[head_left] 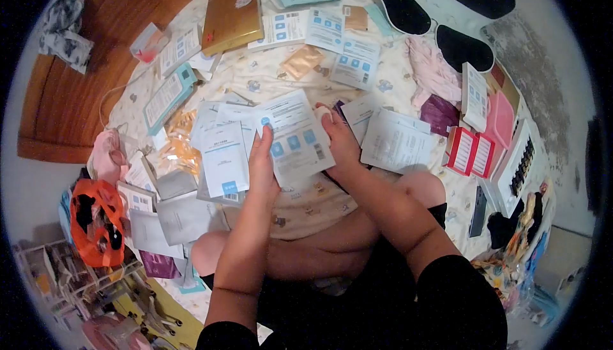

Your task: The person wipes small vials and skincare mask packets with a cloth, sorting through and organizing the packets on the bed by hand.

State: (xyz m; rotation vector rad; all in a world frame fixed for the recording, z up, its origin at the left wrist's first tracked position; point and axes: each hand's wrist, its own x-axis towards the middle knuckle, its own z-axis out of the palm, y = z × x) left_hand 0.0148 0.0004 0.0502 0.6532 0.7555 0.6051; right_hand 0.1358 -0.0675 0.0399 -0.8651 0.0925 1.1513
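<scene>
In front of my crossed legs, a white sachet (290,117) with blue square icons and small print is held up, tilted. My left hand (260,165) is closed on its left edge, thumb on top. My right hand (341,142) is closed at its right edge; a small white bit (322,112) shows by the fingertips, too hidden to name. Just left of my left hand is another white sachet (225,162) with a blue corner; I cannot tell whether it is held. More sachets (396,142) lie to the right of my right hand.
A patterned sheet (255,72) bears a gold box (233,18), a teal box (169,98), white boxes and sachets. On the right lie a red box (469,152), pink cloth (428,69) and black pads (463,47). An orange basket (96,222) stands at the left.
</scene>
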